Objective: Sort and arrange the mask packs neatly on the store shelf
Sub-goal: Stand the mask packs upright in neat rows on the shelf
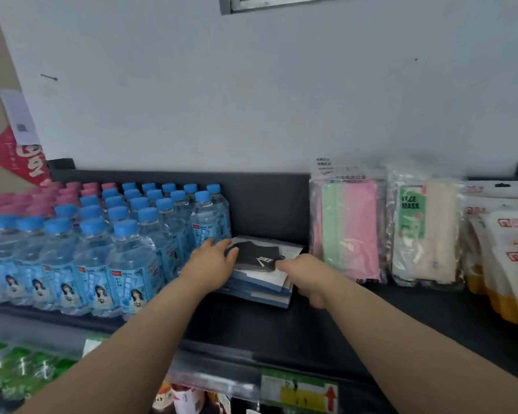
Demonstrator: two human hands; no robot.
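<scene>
Crowding the left hand: blue-capped bottles (126, 249) stand in tight rows just left of my left hand (211, 261), the nearest one almost at its fingertips. Pink-capped bottles (42, 198) sit farther left and back.
Right of the right hand: a pink and green mask pack (350, 228) stands upright, with a beige pack (431, 234) marked FACE MASK beside it. White and orange pouches (506, 264) stand beyond that, well away from my right hand (307, 271).
Behind both hands: the shelf's dark back panel (266, 204), with a pale wall (251, 85) above it.
Below my forearms: green bottles (21, 366) and a price tag (299, 392) on the lower level, both blurred.
Open room: bare shelf (371, 318) lies on the near side of the right hand and between it and the upright packs. Left of the left hand I see hardly any gap before the bottles.
Edges: the shelf's front edge runs under my forearms, nearer to me than both hands.
Task thing: a stack of mask packs (263, 286) lies flat between my two hands, with a black mask pack (257, 255) on top. The packs are fanned unevenly at the near edge.
Left hand: the fingers are straight and laid over the stack's far left corner. The thumb rests on the black mask pack, and nothing is gripped.
Right hand: it is against the stack's right side, thumb pointing at the black mask pack, fingers curled downward. I cannot tell whether they grip the stack.
</scene>
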